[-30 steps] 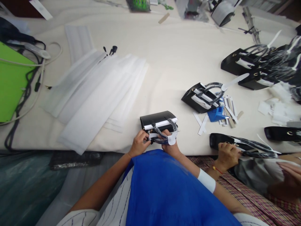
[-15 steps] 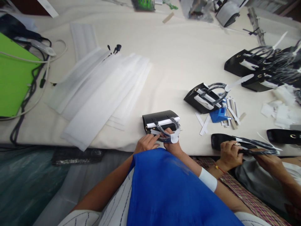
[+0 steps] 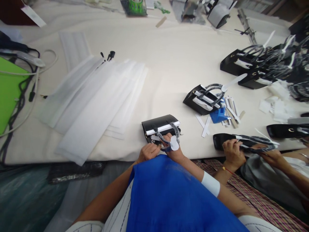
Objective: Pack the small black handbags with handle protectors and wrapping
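A small black handbag (image 3: 158, 122) lies tilted near the table's front edge, its wrapped handles toward me and a white strip along its top. A white round-ended tag (image 3: 174, 143) hangs at the handles. My left hand (image 3: 148, 152) is closed, its fingertips pinching at the bag's near edge by a small metal fitting. Reaching under the handles, my right hand (image 3: 175, 152) grips the near side of the bag, with its fingers partly hidden by handle and tag.
White foam sheets (image 3: 96, 103) lie fanned out at left. To the right are another handbag (image 3: 201, 100), a blue plastic piece (image 3: 219, 115) and paper strips (image 3: 231, 111). A co-worker's hands (image 3: 233, 154) hold a black bag (image 3: 219, 141). More bags (image 3: 235, 62) stand behind.
The camera view has shifted, so most table items appear farther left. My left fingers have curled into a tighter pinch at the bag; both hands stay on it.
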